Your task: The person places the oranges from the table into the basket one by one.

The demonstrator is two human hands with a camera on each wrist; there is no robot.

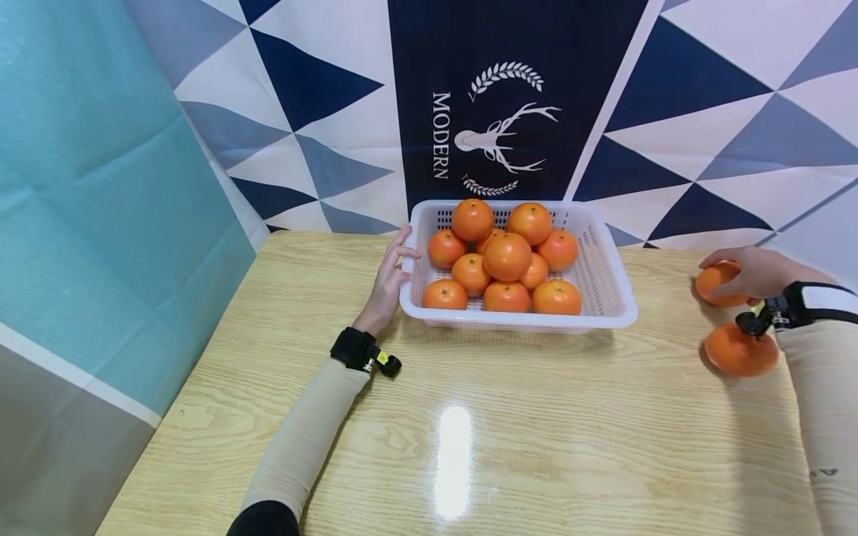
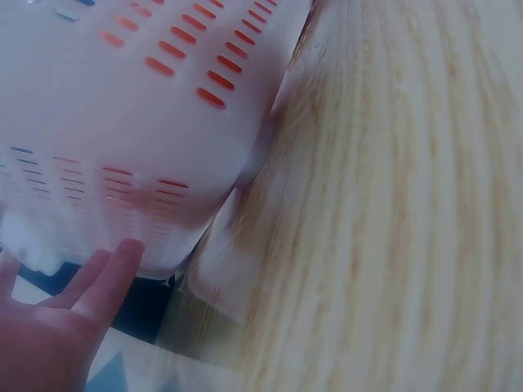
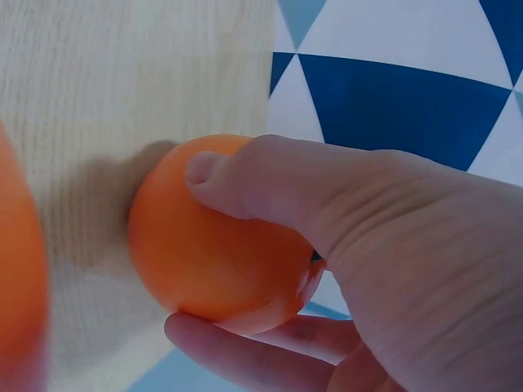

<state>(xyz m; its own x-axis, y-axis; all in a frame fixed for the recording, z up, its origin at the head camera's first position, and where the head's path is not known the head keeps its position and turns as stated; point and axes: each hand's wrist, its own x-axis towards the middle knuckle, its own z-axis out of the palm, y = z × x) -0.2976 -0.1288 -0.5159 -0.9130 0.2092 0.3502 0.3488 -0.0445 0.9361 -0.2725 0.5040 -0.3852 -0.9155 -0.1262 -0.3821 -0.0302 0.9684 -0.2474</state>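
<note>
At the far right of the table, my right hand [image 1: 764,269] grips an orange [image 3: 221,237], thumb across its upper side and fingers round its lower side. A second orange [image 1: 740,351] lies on the table just nearer to me, partly hidden by the wrist camera. My left hand [image 1: 386,281] is at the left end of a white plastic basket [image 1: 613,286], its fingers extended against the rim. In the left wrist view, the left fingers [image 2: 122,265] overlap the slotted basket wall. Several oranges are heaped in the basket, one [image 1: 507,257] on top.
The basket stands at the back of the wooden table [image 1: 536,417], close to a patterned cloth [image 1: 335,112] with triangles and a dark deer panel. A teal cloth [image 1: 121,186] hangs along the left side. Slots [image 2: 159,65] pierce the basket's walls.
</note>
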